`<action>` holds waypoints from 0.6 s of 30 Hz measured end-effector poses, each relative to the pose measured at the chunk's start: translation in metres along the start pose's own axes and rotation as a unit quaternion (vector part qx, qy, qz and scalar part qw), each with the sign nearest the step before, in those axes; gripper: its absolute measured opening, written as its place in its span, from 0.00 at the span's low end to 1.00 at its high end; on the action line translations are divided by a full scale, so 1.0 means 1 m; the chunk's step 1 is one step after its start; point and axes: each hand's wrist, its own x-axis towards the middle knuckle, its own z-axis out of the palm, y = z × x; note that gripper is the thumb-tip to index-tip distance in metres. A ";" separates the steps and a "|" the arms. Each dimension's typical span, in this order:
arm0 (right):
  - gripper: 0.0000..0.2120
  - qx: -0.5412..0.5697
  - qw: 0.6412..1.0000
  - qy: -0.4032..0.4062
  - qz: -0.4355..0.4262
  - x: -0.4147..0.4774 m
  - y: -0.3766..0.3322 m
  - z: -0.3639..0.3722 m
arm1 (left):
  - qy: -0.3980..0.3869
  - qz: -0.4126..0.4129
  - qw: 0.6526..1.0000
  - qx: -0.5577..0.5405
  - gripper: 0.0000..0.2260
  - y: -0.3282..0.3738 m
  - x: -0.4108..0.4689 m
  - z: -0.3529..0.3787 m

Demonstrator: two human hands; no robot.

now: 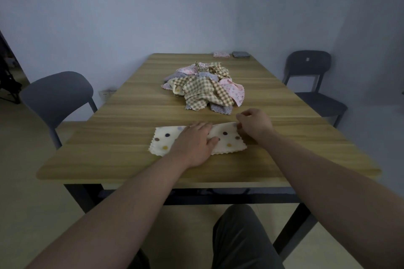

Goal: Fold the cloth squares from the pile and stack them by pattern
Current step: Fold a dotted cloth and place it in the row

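Observation:
A cream cloth with coloured dots (227, 138) lies folded into a strip near the table's front edge. My left hand (193, 143) presses flat on its middle, fingers straight. My right hand (254, 123) pinches the cloth's far right corner with curled fingers. Behind them sits the pile of cloth squares (204, 85), a jumble of brown checked, pink floral and grey-blue pieces. At the far edge of the table lie a folded pink cloth (221, 54) and a folded grey cloth (241, 54), side by side.
The wooden table (122, 137) has a grey chair (59, 96) at its left and a dark chair (310, 72) at its far right. A wall stands close behind the table. My knee (240, 231) shows under the front edge.

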 end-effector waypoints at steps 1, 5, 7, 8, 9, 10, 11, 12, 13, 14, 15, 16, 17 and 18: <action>0.06 0.013 1.000 0.001 0.003 0.001 0.000 0.000 | -0.003 0.000 1.000 0.005 0.29 -0.001 0.001 0.002; 0.07 0.004 1.000 -0.003 0.001 0.001 -0.003 0.003 | -0.015 0.002 1.000 0.026 0.30 -0.001 0.003 0.003; 0.07 0.025 1.000 -0.005 0.000 -0.001 -0.004 0.005 | -0.025 0.005 0.999 0.040 0.30 0.000 0.002 0.004; 0.08 0.045 0.999 -0.011 0.000 -0.002 -0.005 0.006 | -0.030 0.006 0.998 0.048 0.30 0.000 0.002 0.005; 0.08 0.060 0.998 -0.016 0.000 -0.003 -0.006 0.006 | -0.034 0.005 0.998 0.054 0.31 -0.001 0.002 0.005; 0.09 0.068 0.998 -0.017 0.000 -0.004 -0.006 0.008 | -0.037 0.005 0.998 0.059 0.31 -0.001 0.003 0.005; 0.09 0.069 0.997 -0.017 0.000 -0.004 -0.006 0.008 | -0.041 0.003 0.997 0.063 0.31 0.000 0.003 0.004; 0.09 0.071 0.997 -0.019 -0.001 -0.004 -0.007 0.008 | -0.044 0.000 0.997 0.066 0.31 0.000 0.003 0.004; 0.08 0.069 0.997 -0.021 0.001 -0.004 -0.007 0.007 | -0.049 -0.003 0.996 0.068 0.31 0.000 0.002 0.004; 0.06 0.065 0.998 -0.026 0.006 -0.005 -0.008 0.007 | -0.054 -0.006 0.996 0.071 0.31 0.001 0.002 0.004; 0.05 0.055 0.998 -0.031 0.009 -0.005 -0.007 0.006 | -0.058 -0.008 0.996 0.073 0.31 0.001 0.002 0.004; 0.04 0.039 0.999 -0.036 0.009 -0.005 -0.007 0.005 | -0.063 -0.011 0.995 0.076 0.32 0.000 0.003 0.004; 0.03 0.021 0.999 -0.039 0.007 -0.005 -0.007 0.004 | -0.068 -0.014 0.994 0.078 0.32 0.000 0.003 0.004; 0.04 0.009 0.999 -0.040 0.003 -0.006 -0.008 0.004 | -0.073 -0.018 0.994 0.080 0.32 0.000 0.003 0.004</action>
